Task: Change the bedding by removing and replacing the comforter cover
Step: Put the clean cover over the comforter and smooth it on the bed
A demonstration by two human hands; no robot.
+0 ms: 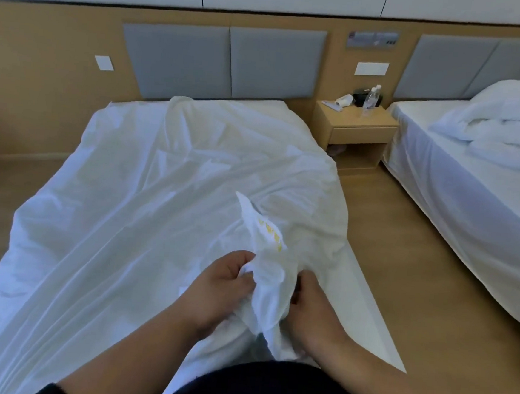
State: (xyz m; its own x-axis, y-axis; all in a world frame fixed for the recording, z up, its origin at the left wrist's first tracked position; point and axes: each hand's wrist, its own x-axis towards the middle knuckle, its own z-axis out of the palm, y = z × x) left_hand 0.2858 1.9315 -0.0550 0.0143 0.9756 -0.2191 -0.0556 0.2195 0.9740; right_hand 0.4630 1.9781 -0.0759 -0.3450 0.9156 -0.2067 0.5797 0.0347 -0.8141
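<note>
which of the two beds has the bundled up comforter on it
The bed on the right, past the nightstand: a rolled white comforter lies on it. The near bed has only the flat cover.

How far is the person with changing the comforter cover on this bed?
Already done: a white cover is spread, wrinkled, over the near bed. In hand: the left hand and right hand both grip a bunched corner with yellow marks. Left: the bundled comforter lies on the other bed, so filling and smoothing probably remain.

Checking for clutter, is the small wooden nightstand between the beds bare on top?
No, the small wooden nightstand holds a clear plastic bottle.
</note>
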